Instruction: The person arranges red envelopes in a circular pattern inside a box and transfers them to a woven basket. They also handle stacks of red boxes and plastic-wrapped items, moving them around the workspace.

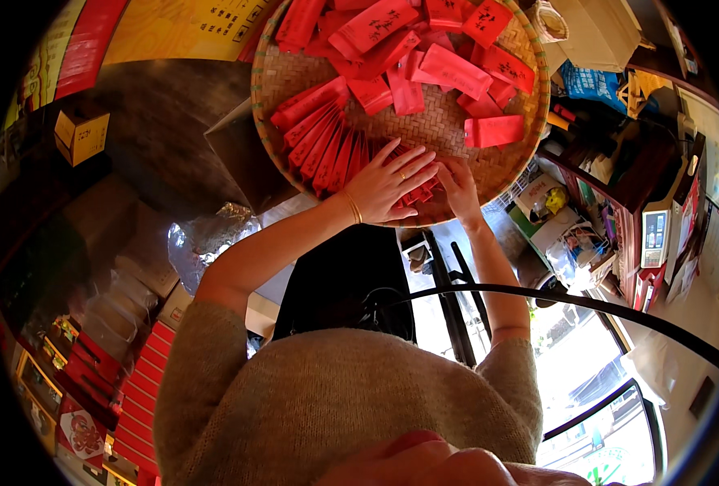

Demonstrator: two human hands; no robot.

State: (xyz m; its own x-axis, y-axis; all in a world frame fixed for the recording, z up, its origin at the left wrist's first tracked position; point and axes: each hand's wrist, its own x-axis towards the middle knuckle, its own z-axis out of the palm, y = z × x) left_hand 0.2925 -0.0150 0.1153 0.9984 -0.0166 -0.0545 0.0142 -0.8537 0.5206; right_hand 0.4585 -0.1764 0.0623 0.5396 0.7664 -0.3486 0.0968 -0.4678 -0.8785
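Observation:
A round woven bamboo tray (440,121) lies in front of me, holding many small red packets with dark writing. Along its near left side, a row of overlapping red packets (327,150) fans out in a curve. My left hand (388,182), with a ring and a thin bracelet, rests on this row, fingers stretched and apart. Beside it my right hand (459,188) touches the left fingertips at the row's right end; its fingers are partly bent and some of them are hidden. Looser red packets (456,69) lie heaped across the tray's far side.
An open cardboard box (250,154) stands at the tray's left, with a small yellow box (81,136) farther left. A dark wooden cabinet (627,174) and cluttered boxes are on the right. A black cable (586,301) crosses in front of my right arm.

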